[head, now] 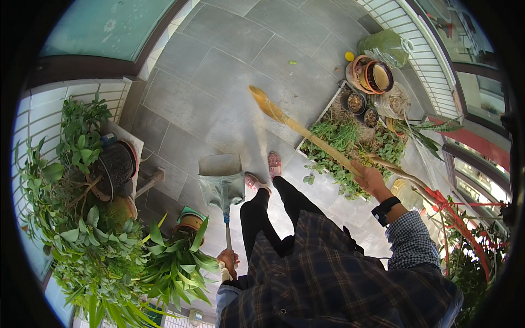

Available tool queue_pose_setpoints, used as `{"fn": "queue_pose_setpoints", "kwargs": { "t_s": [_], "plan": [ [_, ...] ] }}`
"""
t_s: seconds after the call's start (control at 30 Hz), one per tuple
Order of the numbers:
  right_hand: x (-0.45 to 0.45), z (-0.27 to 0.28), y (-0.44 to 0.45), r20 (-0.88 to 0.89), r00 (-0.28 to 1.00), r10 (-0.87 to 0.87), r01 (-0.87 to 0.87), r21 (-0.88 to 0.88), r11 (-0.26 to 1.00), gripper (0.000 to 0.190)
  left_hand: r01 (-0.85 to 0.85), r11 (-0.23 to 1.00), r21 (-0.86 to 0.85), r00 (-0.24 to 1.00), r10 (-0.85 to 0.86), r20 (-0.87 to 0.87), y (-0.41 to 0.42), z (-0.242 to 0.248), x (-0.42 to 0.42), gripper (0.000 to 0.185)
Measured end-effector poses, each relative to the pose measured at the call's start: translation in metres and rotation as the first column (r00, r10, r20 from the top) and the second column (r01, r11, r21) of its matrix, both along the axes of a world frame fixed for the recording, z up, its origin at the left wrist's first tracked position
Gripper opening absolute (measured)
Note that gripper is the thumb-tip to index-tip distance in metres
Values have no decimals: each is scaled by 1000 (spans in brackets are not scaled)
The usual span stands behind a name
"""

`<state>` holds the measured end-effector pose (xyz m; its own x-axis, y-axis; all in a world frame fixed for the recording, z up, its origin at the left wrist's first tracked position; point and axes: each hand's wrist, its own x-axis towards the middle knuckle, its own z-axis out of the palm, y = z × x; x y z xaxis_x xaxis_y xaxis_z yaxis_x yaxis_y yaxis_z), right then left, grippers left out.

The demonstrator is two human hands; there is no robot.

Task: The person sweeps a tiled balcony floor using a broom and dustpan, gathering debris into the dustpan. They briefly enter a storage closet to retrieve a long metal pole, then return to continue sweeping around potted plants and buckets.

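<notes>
My left hand (228, 261) grips the long handle of a dustpan (221, 180), whose broad pan sits beside my left shoe, its wide mouth facing away from me. In my right hand (370, 179) is the near end of a long tan broom (303, 130). From there it slants up and to the left, and its yellowish flared head (264, 102) is out over the grey tiles past my feet. Whether the head touches the floor I cannot tell. A dark watch is on my right wrist.
A planting bed (344, 143) with low greens lies to the right, pots (379, 77) and a large green plastic bottle (383, 47) behind it. Leafy potted plants (102, 246) crowd the left. A small leaf (292, 62) and a yellow cap (349, 56) lie on the tiled floor (221, 82).
</notes>
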<state>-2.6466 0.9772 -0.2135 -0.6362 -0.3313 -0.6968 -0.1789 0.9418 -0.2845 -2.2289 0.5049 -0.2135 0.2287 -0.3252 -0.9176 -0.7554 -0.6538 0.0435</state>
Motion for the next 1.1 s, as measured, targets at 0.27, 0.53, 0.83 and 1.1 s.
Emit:
{"fn": "queue_pose_setpoints", "kwargs": {
  "t_s": [0.27,0.53,0.83,1.1],
  "plan": [
    [16,62,-45,118,853,-508,474,234,849,42,109,994,29,993,-107,-56,-70,-27,-71,18],
    [-2,62,-91,258,342,-903,903,176,392,39,268,942,200,954,-230,-193,-188,-48,-193,21],
    [-142,-98,-145,-26,242,-970,947,226,230,45,702,709,64,698,-669,-255,-246,1,-391,18],
    [-140,-44,-167,135,68,-989,984,154,88,42,369,870,326,923,-302,-239,-339,-26,-503,22]
  ]
}}
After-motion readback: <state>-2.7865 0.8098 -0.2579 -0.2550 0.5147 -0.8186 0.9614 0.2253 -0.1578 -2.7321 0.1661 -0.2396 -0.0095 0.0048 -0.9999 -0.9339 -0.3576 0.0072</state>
